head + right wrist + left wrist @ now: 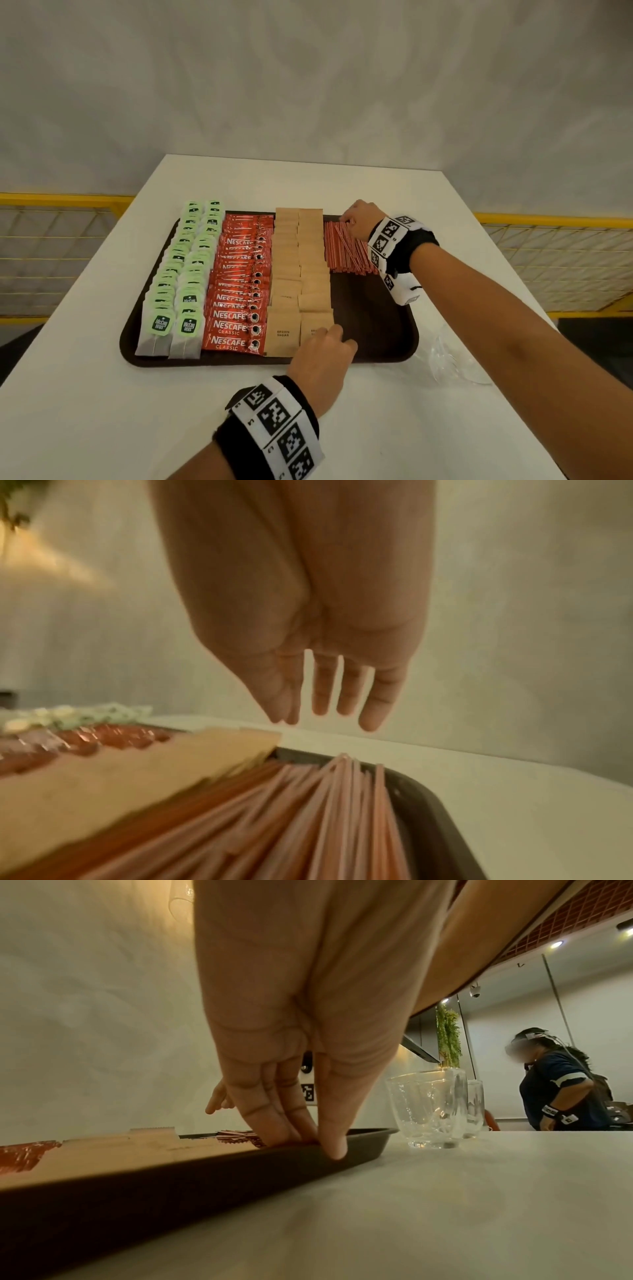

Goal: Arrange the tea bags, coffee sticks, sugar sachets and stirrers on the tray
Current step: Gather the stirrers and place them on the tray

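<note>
A dark brown tray point(376, 329) lies on the white table. From left to right it holds two columns of green tea bags point(181, 274), red coffee sticks point(239, 284), two columns of brown sugar sachets point(298, 267) and a fan of red striped stirrers point(349, 253) at the back right. My left hand point(337, 337) pinches the tray's front rim point(171, 1177), fingers inside and thumb outside point(315, 1142). My right hand point(349, 219) hovers over the far ends of the stirrers point(308, 818). Its fingers point(322, 696) point straight down and hold nothing.
Clear glasses point(445, 359) stand on the table just right of the tray's front corner point(428, 1110). The front right part of the tray is bare. Yellow mesh railings point(51, 202) run along both sides of the table. Another person point(561, 1085) stands far off to the right.
</note>
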`<action>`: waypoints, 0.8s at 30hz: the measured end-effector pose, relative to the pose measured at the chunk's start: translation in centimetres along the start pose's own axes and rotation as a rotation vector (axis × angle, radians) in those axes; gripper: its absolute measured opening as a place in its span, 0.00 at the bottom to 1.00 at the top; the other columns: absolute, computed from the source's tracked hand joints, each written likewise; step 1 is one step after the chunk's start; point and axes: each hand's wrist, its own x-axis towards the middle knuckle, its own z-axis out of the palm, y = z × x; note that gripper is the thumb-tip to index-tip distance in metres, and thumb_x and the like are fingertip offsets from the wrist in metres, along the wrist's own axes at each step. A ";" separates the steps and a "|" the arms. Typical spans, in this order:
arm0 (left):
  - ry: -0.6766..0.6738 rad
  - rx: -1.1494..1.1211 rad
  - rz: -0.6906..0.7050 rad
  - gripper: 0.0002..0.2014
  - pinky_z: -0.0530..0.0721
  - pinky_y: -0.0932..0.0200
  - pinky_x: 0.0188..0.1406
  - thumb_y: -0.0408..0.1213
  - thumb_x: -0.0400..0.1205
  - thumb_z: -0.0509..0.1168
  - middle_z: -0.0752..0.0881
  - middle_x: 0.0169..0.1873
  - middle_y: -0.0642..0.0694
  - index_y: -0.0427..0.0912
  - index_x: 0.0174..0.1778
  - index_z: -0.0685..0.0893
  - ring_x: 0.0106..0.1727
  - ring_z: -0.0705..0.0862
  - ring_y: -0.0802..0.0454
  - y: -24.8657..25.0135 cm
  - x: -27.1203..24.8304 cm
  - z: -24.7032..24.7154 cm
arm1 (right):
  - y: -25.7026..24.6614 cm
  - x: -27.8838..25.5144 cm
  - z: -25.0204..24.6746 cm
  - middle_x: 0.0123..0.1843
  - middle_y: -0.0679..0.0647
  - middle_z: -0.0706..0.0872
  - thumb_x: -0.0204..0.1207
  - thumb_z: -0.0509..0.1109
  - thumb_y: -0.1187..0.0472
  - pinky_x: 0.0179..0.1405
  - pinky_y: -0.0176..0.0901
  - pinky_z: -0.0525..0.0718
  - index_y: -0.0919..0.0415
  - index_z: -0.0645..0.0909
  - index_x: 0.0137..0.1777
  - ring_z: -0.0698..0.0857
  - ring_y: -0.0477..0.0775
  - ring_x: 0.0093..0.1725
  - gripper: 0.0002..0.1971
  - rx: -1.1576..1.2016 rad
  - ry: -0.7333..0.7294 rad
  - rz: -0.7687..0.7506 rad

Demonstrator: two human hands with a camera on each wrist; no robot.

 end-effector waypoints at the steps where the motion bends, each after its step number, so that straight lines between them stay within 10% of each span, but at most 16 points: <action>1: -0.001 0.003 0.002 0.16 0.74 0.58 0.56 0.27 0.85 0.54 0.72 0.64 0.40 0.39 0.68 0.73 0.62 0.73 0.46 0.0 0.0 0.0 | 0.1 0.6 0.3 0.78 0.60 0.67 0.84 0.55 0.63 0.74 0.46 0.64 0.61 0.70 0.76 0.68 0.62 0.75 0.20 -0.033 -0.024 0.009; 24: 0.043 -0.003 0.013 0.18 0.66 0.60 0.46 0.25 0.83 0.53 0.71 0.64 0.40 0.39 0.68 0.71 0.62 0.72 0.45 -0.2 0.0 0.4 | -0.4 -1.1 3.9 0.85 0.57 0.44 0.87 0.50 0.56 0.80 0.55 0.47 0.63 0.45 0.83 0.45 0.55 0.84 0.29 0.010 -0.169 0.053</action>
